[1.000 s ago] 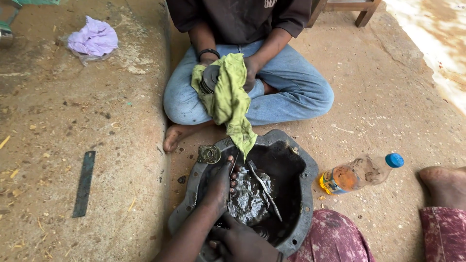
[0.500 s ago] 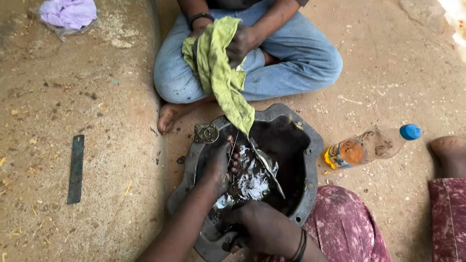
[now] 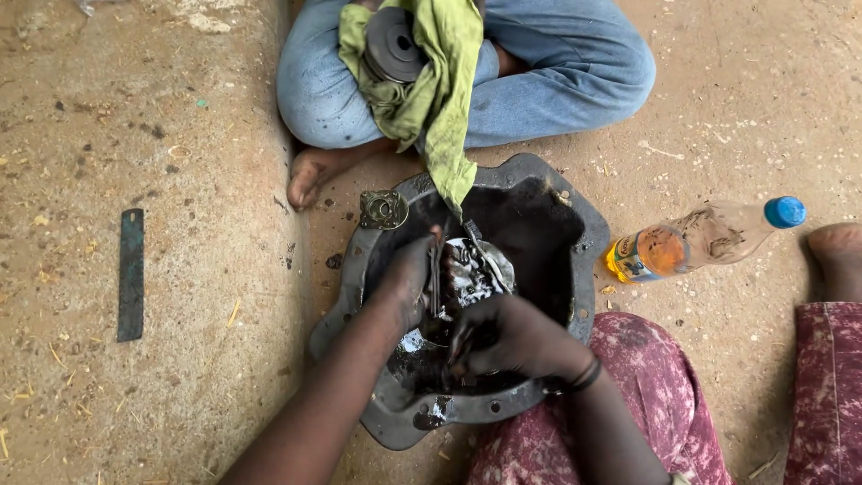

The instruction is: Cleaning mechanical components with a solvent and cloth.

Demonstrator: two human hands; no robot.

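Note:
A black metal pan (image 3: pixel 588 233) lies on the dirt ground with dark oily liquid in it. My left hand (image 3: pixel 409 278) is inside the pan, fingers closed around a thin dark metal part (image 3: pixel 435 274) that stands in the oil. My right hand (image 3: pixel 507 341), with a dark band at the wrist, is curled over the liquid near the pan's front; what it grips is hidden. A shiny wet metal piece (image 3: pixel 480 269) lies between the hands.
A person in jeans sits cross-legged behind the pan, holding a round dark metal part (image 3: pixel 395 45) in a green rag (image 3: pixel 444 108) that hangs over the rim. A small square flanged part (image 3: pixel 383 209) rests on the rim. A plastic bottle (image 3: pixel 700 238) lies right, a flat metal strip (image 3: pixel 131 274) left.
The view has come closer to the pan and tilted down. My right hand has moved further into the pan beside my left. The seated person's rag now shows the round part.

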